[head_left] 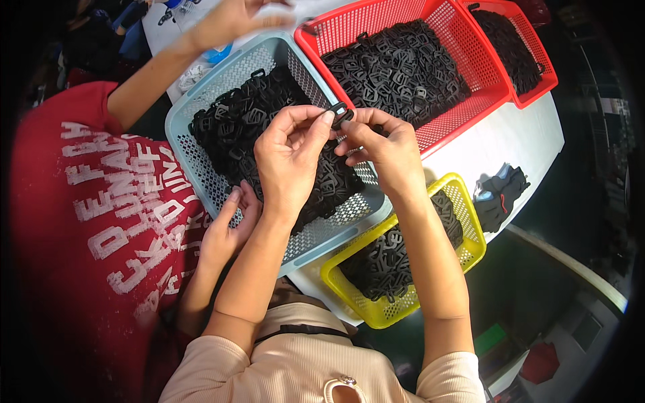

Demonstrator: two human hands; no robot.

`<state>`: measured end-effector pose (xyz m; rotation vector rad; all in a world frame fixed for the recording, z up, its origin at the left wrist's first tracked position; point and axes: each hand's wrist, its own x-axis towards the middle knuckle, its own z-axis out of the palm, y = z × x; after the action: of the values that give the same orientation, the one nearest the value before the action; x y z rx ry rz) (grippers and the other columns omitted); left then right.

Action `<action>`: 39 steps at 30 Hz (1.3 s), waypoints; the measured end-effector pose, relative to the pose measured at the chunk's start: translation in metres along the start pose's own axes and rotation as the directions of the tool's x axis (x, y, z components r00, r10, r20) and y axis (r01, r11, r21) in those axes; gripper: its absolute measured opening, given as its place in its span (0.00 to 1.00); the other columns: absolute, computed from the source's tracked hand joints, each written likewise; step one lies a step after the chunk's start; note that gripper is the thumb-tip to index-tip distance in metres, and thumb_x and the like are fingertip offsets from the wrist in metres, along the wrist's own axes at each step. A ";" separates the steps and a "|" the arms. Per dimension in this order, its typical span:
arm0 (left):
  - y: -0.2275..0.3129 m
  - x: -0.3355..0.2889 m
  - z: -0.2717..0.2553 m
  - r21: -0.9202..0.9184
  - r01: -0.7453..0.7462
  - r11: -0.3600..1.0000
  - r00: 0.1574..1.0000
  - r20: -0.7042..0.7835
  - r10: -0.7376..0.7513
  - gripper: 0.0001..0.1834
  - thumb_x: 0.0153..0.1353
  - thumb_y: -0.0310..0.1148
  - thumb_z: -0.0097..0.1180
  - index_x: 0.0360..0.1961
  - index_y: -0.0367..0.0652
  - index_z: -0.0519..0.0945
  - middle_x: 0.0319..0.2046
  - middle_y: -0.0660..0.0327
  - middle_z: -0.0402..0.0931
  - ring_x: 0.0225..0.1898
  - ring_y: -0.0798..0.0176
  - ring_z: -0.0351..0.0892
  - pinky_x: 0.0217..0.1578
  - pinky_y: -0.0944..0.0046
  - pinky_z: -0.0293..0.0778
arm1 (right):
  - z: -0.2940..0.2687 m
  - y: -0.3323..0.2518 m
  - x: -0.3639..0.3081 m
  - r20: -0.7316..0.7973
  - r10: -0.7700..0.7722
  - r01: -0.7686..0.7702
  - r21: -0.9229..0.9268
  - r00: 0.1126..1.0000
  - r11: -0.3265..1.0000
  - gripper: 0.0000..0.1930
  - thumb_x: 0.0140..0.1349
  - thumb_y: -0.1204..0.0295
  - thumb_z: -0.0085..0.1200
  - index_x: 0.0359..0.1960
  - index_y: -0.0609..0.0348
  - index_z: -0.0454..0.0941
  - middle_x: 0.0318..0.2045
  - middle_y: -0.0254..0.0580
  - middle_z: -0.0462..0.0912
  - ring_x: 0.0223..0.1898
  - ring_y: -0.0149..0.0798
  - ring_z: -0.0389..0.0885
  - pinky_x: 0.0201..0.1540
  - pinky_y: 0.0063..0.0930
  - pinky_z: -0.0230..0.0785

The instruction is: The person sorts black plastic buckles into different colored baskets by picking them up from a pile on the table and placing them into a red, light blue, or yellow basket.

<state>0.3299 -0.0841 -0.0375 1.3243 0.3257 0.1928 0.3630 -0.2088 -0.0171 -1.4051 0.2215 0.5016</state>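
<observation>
— How was the light?
— Bright and even from overhead; the white table nearly washed out, and the red basket looked saturated but not blown.
— Any shadows?
— Soft ones only, under the forearms and inside the yellow basket. The floor at lower right stayed dim.
— And sharpness?
— The centre was crisp: both hands and the black buckle read clearly. The co-worker's raised hand at the top was motion-blurred.
— Distortion?
— Heavy fisheye; basket edges bowed, and the corners fell into black vignette
</observation>
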 end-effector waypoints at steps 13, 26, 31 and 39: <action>0.001 -0.001 0.015 -0.078 0.042 0.996 0.996 0.084 -0.036 0.05 0.55 0.23 0.58 0.33 0.34 0.77 0.28 0.64 0.78 0.28 0.77 0.76 0.29 0.77 0.71 | -0.004 -0.007 -0.019 -0.149 -0.081 0.078 -0.028 0.985 0.997 0.04 0.55 0.79 0.49 0.30 0.68 0.75 0.21 0.38 0.78 0.23 0.28 0.79 0.25 0.18 0.73; -0.022 -0.013 0.123 0.096 0.372 0.923 0.785 0.499 -0.368 0.07 0.57 0.29 0.57 0.34 0.36 0.77 0.26 0.63 0.77 0.26 0.73 0.75 0.29 0.75 0.70 | -0.124 0.008 -0.079 -0.341 0.069 0.056 0.344 0.938 0.937 0.13 0.61 0.70 0.47 0.41 0.69 0.74 0.35 0.47 0.79 0.30 0.34 0.80 0.28 0.21 0.77; -0.033 -0.009 0.148 0.058 0.514 0.856 0.703 0.544 -0.458 0.07 0.55 0.30 0.58 0.32 0.37 0.77 0.24 0.64 0.77 0.24 0.74 0.75 0.27 0.76 0.70 | -0.149 0.010 -0.080 -0.369 0.073 0.097 0.420 0.926 0.902 0.13 0.62 0.72 0.44 0.42 0.72 0.73 0.36 0.50 0.79 0.31 0.37 0.81 0.28 0.22 0.78; -0.039 0.000 0.171 0.025 0.636 0.772 0.631 0.558 -0.539 0.08 0.56 0.31 0.58 0.33 0.39 0.76 0.26 0.62 0.75 0.27 0.69 0.76 0.29 0.73 0.72 | -0.179 0.010 -0.079 -0.366 0.073 0.135 0.510 0.928 0.849 0.15 0.61 0.71 0.45 0.43 0.72 0.73 0.36 0.49 0.79 0.32 0.36 0.81 0.29 0.22 0.77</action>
<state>0.3864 -0.2503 -0.0397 0.9754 0.2379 -0.7017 0.3149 -0.3987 -0.0214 -0.9418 0.6004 0.1145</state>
